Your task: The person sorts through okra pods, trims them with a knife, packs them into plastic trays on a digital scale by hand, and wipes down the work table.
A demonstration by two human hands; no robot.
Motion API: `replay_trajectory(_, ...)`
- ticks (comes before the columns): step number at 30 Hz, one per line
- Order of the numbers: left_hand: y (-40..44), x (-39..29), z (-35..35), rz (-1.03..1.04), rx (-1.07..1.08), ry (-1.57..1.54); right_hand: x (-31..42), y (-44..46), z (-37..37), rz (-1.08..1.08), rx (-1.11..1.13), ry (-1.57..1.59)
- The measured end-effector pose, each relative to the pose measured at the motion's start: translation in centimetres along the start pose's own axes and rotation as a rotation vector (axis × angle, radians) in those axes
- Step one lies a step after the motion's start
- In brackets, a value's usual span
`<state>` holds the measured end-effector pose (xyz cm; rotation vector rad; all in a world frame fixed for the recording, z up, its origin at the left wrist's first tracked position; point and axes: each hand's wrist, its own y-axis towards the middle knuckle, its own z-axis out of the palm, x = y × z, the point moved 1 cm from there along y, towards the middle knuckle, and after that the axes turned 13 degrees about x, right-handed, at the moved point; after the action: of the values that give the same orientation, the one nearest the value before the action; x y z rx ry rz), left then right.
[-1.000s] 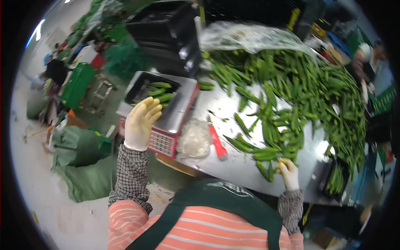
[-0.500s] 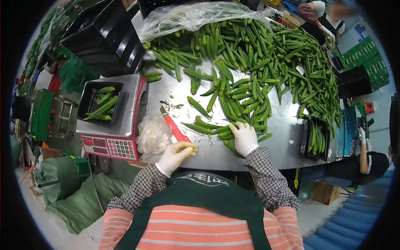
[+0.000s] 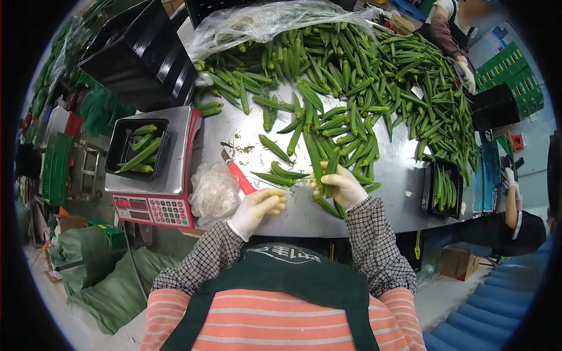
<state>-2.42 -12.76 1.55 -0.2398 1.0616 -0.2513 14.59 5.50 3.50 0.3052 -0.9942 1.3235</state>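
Note:
My right hand (image 3: 344, 187), in a pale glove, is closed around okra pods (image 3: 331, 171) and holds them just above the near part of the pile. More okra (image 3: 354, 137) lies loose behind and beside it. My left hand (image 3: 257, 212), also gloved, has its fingers loosely curled in, with nothing visible in them. Close by it are a red-handled knife (image 3: 240, 178) lying on the metal table (image 3: 281, 219) and a crumpled clear plastic bag (image 3: 212, 193). The pods' lower ends are partly hidden by my right fingers.
On the left, a scale (image 3: 146, 202) carries a black tray (image 3: 111, 155) with okra. Stacked black trays (image 3: 140, 64) stand behind it. Another okra-filled tray (image 3: 430, 190) sits at right. Clear film (image 3: 275, 23) covers the back of the heap. Two other people (image 3: 453, 35) are at right.
My right hand has gone from reaching over the okra to gripping pods and lifting them slightly. My left hand has shifted a little and its fingers have turned.

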Motion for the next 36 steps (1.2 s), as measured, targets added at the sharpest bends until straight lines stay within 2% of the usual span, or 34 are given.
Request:
replay_trajectory(4, 3.2, -1.5, 1.7, 0.192, 0.06, -0.267, -1.2, 0.0, 1.8, 0.011, 0.281, 0.202)
replay_trajectory(7, 4.4, -2.2, 1.3, 0.087, 0.201, -0.306, -1.8, -0.1, 3.2, 0.012, 0.414, 0.266)
replay_trajectory(9, 5.0, -1.9, 1.2, 0.092, 0.271, -0.429, -1.7, -0.4, 3.2, 0.006, 0.411, 0.311)
replay_trajectory(12, 4.9, -0.9, 1.0, 0.153, 0.242, -0.593, -2.2, -1.0, 2.6, -0.022, 0.383, 0.297)
replay_trajectory(20, 4.5, 0.4, 0.7, 0.022, 0.045, -0.873, -2.6, -1.6, 1.8, -0.032, 0.19, 0.309)
replay_trajectory(23, 4.5, 0.6, 0.9, 0.041, 0.068, -0.861, -2.8, -1.7, 2.0, -0.038, 0.205, 0.351)
replay_trajectory(26, 4.5, 0.8, 0.7, 0.069, 0.196, -0.912, -2.8, -1.7, 2.2, -0.033, 0.216, 0.383)
replay_trajectory(28, 4.5, 0.7, 0.7, 0.083, 0.182, -0.812, -2.5, -1.7, 2.7, -0.019, 0.213, 0.365)
replay_trajectory(33, 4.1, -0.7, 2.5, 0.047, 0.199, -0.59, -2.2, -1.7, 4.1, -0.009, 0.092, 0.18)
replay_trajectory(36, 4.4, 0.2, 2.9, 0.02, 0.085, -0.456, -2.7, -2.0, 3.9, 0.003, 0.051, -0.004)
